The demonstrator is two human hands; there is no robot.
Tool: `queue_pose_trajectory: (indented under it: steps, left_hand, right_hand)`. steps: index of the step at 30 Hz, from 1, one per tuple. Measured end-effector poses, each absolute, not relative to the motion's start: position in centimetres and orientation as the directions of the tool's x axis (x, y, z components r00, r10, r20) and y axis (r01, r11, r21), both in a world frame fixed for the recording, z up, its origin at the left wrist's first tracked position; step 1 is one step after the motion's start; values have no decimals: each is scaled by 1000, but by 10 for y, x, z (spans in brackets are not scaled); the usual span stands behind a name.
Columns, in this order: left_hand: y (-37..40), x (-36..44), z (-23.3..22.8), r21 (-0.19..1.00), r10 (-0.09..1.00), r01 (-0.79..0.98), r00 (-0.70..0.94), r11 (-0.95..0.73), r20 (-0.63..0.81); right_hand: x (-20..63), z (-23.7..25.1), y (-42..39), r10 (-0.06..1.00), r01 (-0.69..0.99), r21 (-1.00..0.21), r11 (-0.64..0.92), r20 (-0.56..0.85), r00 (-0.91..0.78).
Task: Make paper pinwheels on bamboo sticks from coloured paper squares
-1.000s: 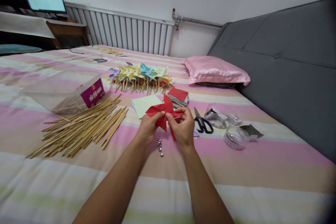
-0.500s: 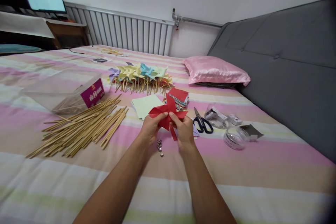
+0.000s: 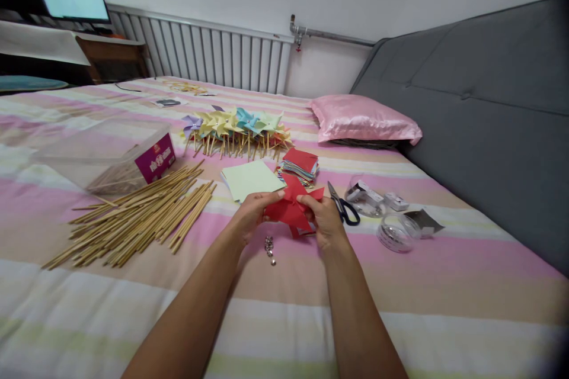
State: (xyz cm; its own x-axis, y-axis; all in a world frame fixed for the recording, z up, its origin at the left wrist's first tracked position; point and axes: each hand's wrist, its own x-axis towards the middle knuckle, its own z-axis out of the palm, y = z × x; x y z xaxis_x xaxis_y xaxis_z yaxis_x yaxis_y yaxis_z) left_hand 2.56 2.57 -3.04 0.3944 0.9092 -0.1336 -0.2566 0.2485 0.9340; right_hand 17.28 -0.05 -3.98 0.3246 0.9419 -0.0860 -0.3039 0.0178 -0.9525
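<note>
From the head camera, both hands met over the striped bedspread (image 3: 400,284), just near of the middle of the scene. The left hand (image 3: 251,213) and the right hand (image 3: 326,219) each pinched a side of a red paper pinwheel (image 3: 291,207), which sat between them, held slightly above the cover. The left thumb and fingers closed on its left blade; the right fingers closed on its right and lower blades. Neither hand was nearer than the other: the paper bridged them, its folded points fanning out to the far side, away from the wrists. It had no clear long axis, being roughly star-shaped.

Directly below the left hand, on the cover, lay a small cluster of metal pins (image 3: 269,247), near but not touching the hand. Just right of the right hand lay black-handled scissors (image 3: 343,206), blades pointing far. Beyond the pinwheel, a pale green sheet (image 3: 249,179) and a stack of coloured paper squares (image 3: 301,164) rested side by side. Farther still was a row of finished pinwheels (image 3: 235,127) on sticks. To the left lay a loose spread of bamboo sticks (image 3: 137,216), with a clear plastic box (image 3: 111,154) behind them. To the right sat clear tape rolls (image 3: 393,232), and a pink pillow (image 3: 364,121) lay against the grey headboard (image 3: 489,100).
</note>
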Motion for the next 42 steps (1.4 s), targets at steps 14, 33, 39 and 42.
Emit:
queue_pose_trajectory:
  steps: [14,33,39,42]
  left_hand:
    - [25,24,-35,976,906,-138,413,168,-98]
    - [29,29,-38,959,960,-220,251,178,-120]
    - [28,29,-37,965,964,-198,235,170,-122]
    - [29,28,-36,951,969,-244,205,188,-139]
  right_hand:
    - [172,-38,-7,992,-139,-990,-30,-46,116]
    - [175,-40,0,950,-133,-972,192,150,274]
    - [175,-36,4,863,-126,-952,278,190,467]
    - [175,-35,4,798,-88,-925,370,268,540]
